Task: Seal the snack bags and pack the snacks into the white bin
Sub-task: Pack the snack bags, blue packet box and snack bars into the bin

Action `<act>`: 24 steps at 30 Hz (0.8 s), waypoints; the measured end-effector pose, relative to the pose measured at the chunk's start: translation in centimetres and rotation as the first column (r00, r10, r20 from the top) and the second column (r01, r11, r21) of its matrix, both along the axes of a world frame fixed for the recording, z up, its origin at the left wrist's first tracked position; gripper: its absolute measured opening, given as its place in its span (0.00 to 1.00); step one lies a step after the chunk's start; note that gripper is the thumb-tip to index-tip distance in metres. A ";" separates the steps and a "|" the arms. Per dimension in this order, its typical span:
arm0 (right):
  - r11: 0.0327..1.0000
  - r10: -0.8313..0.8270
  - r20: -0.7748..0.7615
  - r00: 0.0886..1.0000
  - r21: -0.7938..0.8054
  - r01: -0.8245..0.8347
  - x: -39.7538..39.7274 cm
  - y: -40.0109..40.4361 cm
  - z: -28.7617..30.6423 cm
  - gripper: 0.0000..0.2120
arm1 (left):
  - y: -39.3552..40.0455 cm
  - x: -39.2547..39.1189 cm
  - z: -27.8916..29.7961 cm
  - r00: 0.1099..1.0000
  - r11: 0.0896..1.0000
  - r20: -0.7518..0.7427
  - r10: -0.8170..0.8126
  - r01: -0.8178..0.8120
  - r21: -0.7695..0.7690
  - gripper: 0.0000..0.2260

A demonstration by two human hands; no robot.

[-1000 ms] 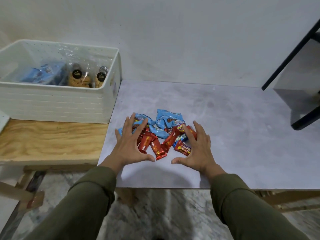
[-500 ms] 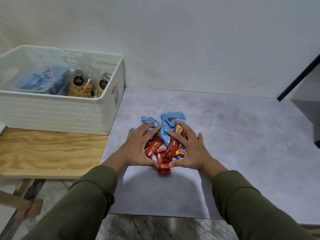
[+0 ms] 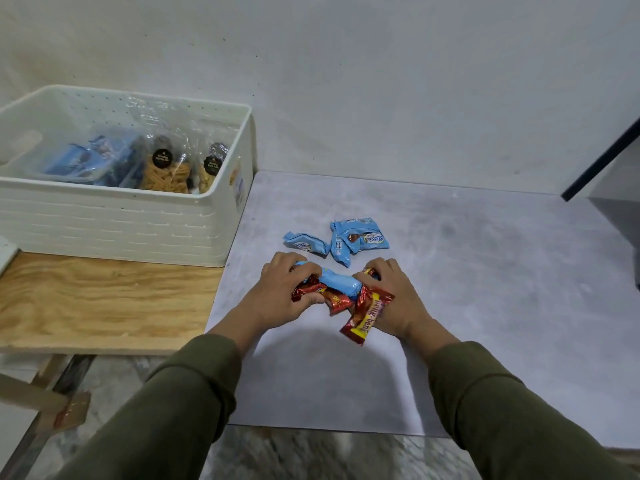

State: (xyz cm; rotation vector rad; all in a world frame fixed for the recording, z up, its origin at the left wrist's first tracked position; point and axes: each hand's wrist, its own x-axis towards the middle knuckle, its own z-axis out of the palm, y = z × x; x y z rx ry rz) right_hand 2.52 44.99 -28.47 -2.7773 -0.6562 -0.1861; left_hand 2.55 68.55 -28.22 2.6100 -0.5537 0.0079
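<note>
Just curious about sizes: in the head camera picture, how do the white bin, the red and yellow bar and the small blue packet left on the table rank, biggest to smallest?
1. white bin
2. red and yellow bar and small blue packet: look alike; the bar is nearer, so unsure.

Head-worn camera looks forward and down, seemingly close over the table.

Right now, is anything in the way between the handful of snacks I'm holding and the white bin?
Nothing visible. Both hands, left and right, hold the snack bundle; bare grey tabletop lies between it and the white bin, whose top is open.
</note>
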 end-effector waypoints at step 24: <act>0.973 -0.134 -0.030 0.991 0.184 0.137 1.2 4.8 17.4 0.17 | 1.7 0.5 17.3 0.970 0.945 0.106 0.219 -0.184 -0.270 0.17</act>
